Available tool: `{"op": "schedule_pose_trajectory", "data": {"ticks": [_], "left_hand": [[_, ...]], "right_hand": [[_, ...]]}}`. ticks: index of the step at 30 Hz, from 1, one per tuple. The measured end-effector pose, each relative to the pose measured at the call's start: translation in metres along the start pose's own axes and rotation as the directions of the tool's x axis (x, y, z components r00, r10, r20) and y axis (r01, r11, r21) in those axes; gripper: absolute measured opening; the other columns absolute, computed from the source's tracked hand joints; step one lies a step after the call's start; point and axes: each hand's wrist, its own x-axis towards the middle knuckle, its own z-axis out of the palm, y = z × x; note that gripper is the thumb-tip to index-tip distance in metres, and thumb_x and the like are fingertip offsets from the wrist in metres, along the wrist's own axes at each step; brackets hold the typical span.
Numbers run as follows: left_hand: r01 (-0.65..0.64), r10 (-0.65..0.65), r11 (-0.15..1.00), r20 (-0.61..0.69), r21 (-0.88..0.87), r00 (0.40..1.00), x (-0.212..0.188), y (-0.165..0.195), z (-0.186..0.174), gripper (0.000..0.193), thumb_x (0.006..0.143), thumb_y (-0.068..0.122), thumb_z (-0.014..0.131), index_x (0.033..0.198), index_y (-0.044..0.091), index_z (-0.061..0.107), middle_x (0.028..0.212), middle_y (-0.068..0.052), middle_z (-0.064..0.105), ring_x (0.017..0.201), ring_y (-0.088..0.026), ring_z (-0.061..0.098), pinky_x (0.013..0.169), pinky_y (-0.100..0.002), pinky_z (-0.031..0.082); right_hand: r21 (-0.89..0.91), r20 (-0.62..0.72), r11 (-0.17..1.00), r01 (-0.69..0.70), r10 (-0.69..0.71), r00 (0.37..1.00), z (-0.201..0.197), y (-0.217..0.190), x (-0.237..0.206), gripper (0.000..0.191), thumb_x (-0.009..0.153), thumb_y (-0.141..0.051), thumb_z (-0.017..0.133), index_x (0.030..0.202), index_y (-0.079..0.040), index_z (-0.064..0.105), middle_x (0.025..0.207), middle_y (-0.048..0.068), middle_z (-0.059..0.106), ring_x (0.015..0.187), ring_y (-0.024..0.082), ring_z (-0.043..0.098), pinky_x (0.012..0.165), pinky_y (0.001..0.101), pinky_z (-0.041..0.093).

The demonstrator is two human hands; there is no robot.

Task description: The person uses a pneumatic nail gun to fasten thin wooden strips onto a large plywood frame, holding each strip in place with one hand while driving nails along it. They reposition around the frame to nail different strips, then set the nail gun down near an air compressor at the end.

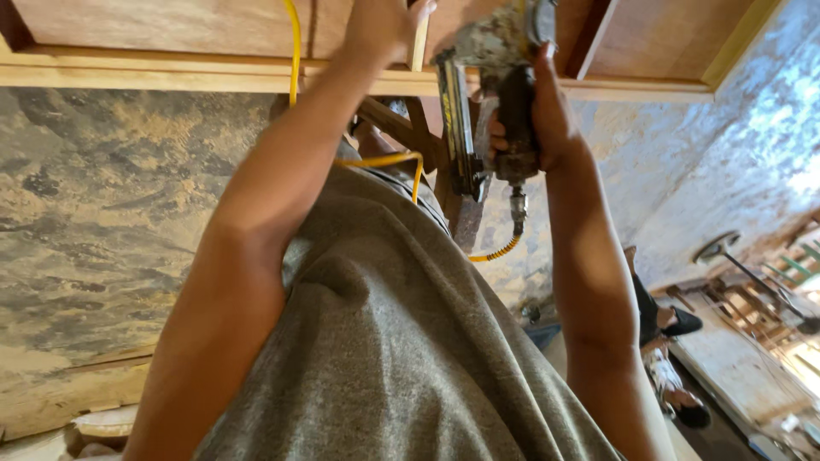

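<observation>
- while both arms reached up toward twelve o'clock, the right hand (547,111) was wrapped tight around the dark handle of one worn nail gun (491,77), the only tool in hand.
- the nail gun sat at about one o'clock from the frame's middle, its long narrow magazine (457,128) slanting down toward six o'clock and its head up against the wooden ceiling boards (171,26).
- the left hand (389,26) was at twelve o'clock, fingers curled around one thin pale wood strip (418,47), holding it just beside the gun's head.
- one yellow air hose (295,51) ran down from the top edge past the left forearm, looped across at the middle, and its coiled end (500,250) met the fitting under the gun's handle.
- one long wooden beam (171,77) crossed the frame from nine o'clock to three o'clock, under the ceiling boards.
- the person's grey shirt (401,341) filled the lower middle and hid much of what lay at six o'clock.
- rough mottled wall (94,213) spread at nine o'clock.
- at four o'clock, two dark shoes (683,323) showed, well apart from the gun, near planks and timber scraps (743,358); a long-handled tool (752,277) lay at three o'clock.
</observation>
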Motion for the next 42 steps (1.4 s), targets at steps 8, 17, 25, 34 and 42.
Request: {"op": "schedule_pose_trajectory", "data": {"ticks": [8, 17, 25, 34, 42], "left_hand": [[0.472, -0.295, 0.817, 0.461, -0.333, 0.837, -0.134, 0.036, 0.042, 0.038, 0.106, 0.035, 0.061, 0.088, 0.004, 0.075, 0.074, -0.001, 0.07, 0.057, -0.014, 0.067, 0.06, -0.028, 0.052], [0.649, -0.394, 0.505, 0.517, -0.568, 0.76, -0.142, 0.045, 0.061, 0.029, 0.1, 0.029, 0.065, 0.091, 0.002, 0.069, 0.068, 0.0, 0.064, 0.054, -0.009, 0.064, 0.047, -0.026, 0.051], [0.648, -0.37, 0.5, 0.535, -0.574, 0.759, -0.143, 0.06, 0.047, 0.028, 0.102, 0.028, 0.062, 0.092, 0.003, 0.069, 0.067, 0.0, 0.065, 0.054, -0.008, 0.064, 0.05, -0.025, 0.052], [0.598, -0.282, 0.431, 0.529, -0.675, 0.8, -0.145, 0.073, 0.046, 0.03, 0.097, 0.032, 0.072, 0.092, 0.002, 0.072, 0.07, 0.0, 0.066, 0.056, -0.008, 0.061, 0.048, -0.025, 0.048], [0.5, -0.18, 0.166, 0.473, -0.85, 0.863, -0.132, 0.096, 0.049, 0.032, 0.091, 0.035, 0.078, 0.097, 0.004, 0.075, 0.081, -0.003, 0.076, 0.058, -0.009, 0.065, 0.05, -0.024, 0.053]], "right_hand": [[0.073, 0.236, 0.994, -0.085, 0.065, 0.969, -0.073, 0.01, 0.043, 0.097, 0.085, -0.096, 0.034, 0.108, -0.005, 0.059, 0.066, 0.01, 0.052, 0.053, 0.024, 0.049, 0.062, 0.046, 0.053], [0.026, 0.384, 1.0, -0.009, -0.001, 0.923, -0.082, 0.013, 0.057, 0.112, 0.085, -0.096, 0.024, 0.12, 0.003, 0.063, 0.059, 0.006, 0.043, 0.05, 0.019, 0.042, 0.059, 0.0416, 0.047], [-0.087, 0.391, 0.991, 0.104, -0.062, 0.918, -0.085, 0.014, 0.059, 0.113, 0.085, -0.098, 0.025, 0.114, 0.005, 0.061, 0.057, 0.005, 0.041, 0.042, 0.018, 0.039, 0.055, 0.0413, 0.044], [-0.016, 0.266, 1.0, 0.018, -0.013, 0.964, -0.067, 0.0, 0.029, 0.103, 0.087, -0.095, 0.027, 0.112, -0.002, 0.062, 0.058, 0.008, 0.048, 0.045, 0.019, 0.045, 0.057, 0.0419, 0.05], [-0.638, -0.074, 0.762, -0.108, 0.079, 0.994, 0.04, -0.084, 0.004, 0.082, 0.1, -0.08, 0.032, 0.097, -0.002, 0.06, 0.065, 0.012, 0.062, 0.051, 0.024, 0.062, 0.051, 0.0422, 0.054]]}}
